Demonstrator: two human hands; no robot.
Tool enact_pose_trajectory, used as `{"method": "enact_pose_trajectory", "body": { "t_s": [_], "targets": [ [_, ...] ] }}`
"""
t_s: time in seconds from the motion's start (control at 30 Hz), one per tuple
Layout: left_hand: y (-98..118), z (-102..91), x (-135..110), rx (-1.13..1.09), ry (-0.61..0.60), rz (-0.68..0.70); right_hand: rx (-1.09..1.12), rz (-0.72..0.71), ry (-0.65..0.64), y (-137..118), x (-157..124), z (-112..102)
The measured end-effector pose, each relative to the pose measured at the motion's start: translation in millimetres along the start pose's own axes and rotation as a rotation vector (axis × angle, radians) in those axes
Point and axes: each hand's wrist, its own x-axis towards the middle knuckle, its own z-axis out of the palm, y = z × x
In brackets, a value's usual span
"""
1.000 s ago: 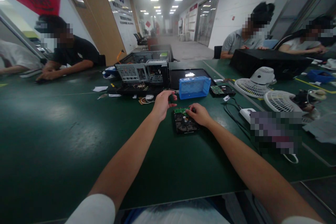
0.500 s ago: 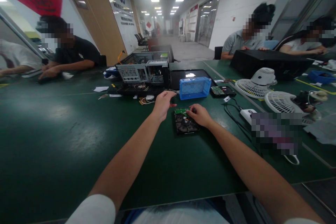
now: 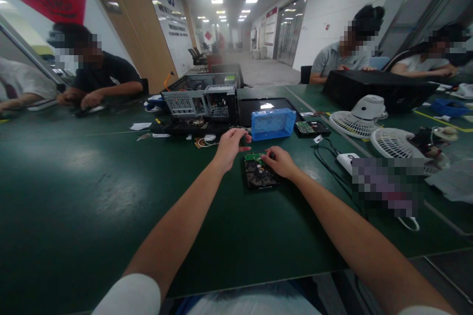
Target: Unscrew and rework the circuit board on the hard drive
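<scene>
A hard drive (image 3: 257,176) lies on the green table with its dark underside up, and a green circuit board (image 3: 253,157) shows along its far end. My right hand (image 3: 281,163) is closed at the drive's far right corner, thumb over the board and the other fingers mostly hidden behind. Just left of the drive's far end, my left hand (image 3: 231,146) hovers with thumb and fingers apart, and nothing shows between them. A blue plastic bin (image 3: 274,125) tipped on its side stands just beyond both hands.
An opened computer case (image 3: 201,101) stands behind to the left, beside a flat black panel (image 3: 246,111). Another drive with a circuit board (image 3: 312,128) lies right of the bin. Farther right are white fan parts (image 3: 351,124), a power strip (image 3: 347,160) with cables, and a black case (image 3: 380,89). Several people sit around.
My left fingers have spread slightly farther apart. My right hand stays at the drive's corner, and the drive has not visibly moved on the table.
</scene>
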Motion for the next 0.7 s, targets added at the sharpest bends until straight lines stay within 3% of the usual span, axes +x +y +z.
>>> {"method": "enact_pose_trajectory", "body": {
  "t_s": [0.2,0.53,0.7],
  "targets": [
    [-5.8,0.3,1.2,0.020,-0.040,0.032,0.019,0.018,0.005,-1.5,-0.4,-0.4],
    [-2.6,-2.5,1.9,-0.001,0.000,0.069,0.061,0.023,0.011,-2.6,-0.3,-1.9],
    [3.3,1.0,-0.9,-0.039,-0.003,0.130,0.007,0.019,0.250,-16.6,1.6,-19.8]
  ]
}}
